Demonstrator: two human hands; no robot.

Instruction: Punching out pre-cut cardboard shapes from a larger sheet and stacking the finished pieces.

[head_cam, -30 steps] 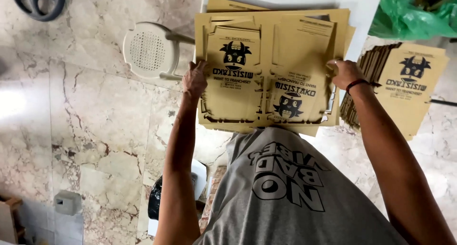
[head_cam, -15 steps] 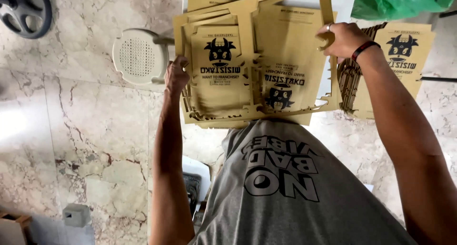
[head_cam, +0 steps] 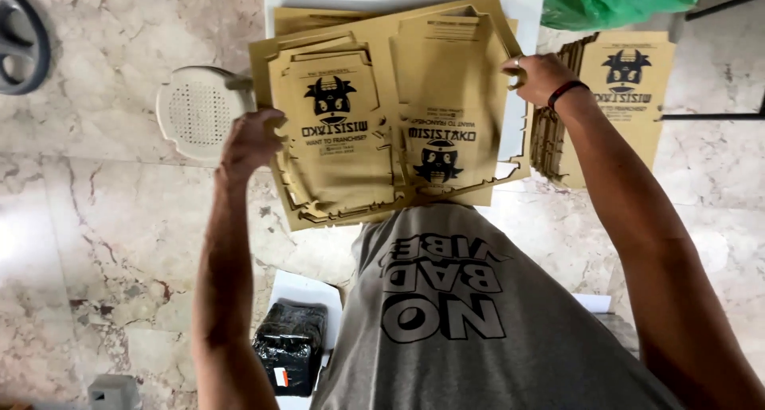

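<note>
A flat brown cardboard box blank (head_cam: 374, 115) with a black bull-head print lies on top of a pile of the same blanks on a white table (head_cam: 526, 3). My left hand (head_cam: 249, 143) grips the blank's left edge. My right hand (head_cam: 535, 77), with a ring and a dark wristband, holds its right edge near the top. The blank sits tilted across the pile below it.
A second stack of printed cardboard blanks (head_cam: 617, 99) stands to the right. A green plastic bag (head_cam: 613, 0) lies at the top right. A white perforated stool (head_cam: 195, 111) stands at the left. A black wrapped bundle (head_cam: 291, 346) lies on the marble floor (head_cam: 103, 219).
The top blank's right side, lifted half a second ago, has come down flatter on the pile. My right hand has moved lower along its right edge.
</note>
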